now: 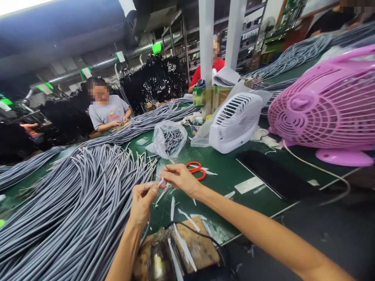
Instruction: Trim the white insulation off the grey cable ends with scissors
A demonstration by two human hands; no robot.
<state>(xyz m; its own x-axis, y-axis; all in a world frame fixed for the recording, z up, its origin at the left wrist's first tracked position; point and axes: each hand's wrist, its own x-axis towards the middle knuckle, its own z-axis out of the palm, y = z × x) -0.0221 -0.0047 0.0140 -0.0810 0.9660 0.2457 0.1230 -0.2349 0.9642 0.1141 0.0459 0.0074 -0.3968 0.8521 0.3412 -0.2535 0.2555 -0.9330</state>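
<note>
My left hand [144, 200] and my right hand [182, 180] meet over the green table, fingertips almost touching. Both pinch a small white piece [161, 181], which looks like the end of a thin strip or wrap; the fingers hide most of it. Beside my left hand lies a large bundle of grey cables [88, 187], their pale stripped ends pointing toward my hands. Scissors with red handles [202, 171] rest just beyond my right hand. Torn white strips [172, 208] are scattered on the table below my hands.
Behind my hands stands a clear plastic bag [164, 134] of small grey pieces. A white fan [234, 123] and a large pink fan [322, 105] stand to the right, near a black mat [272, 173]. A worn wooden block [199, 246] sits in front. A co-worker [108, 109] sits across.
</note>
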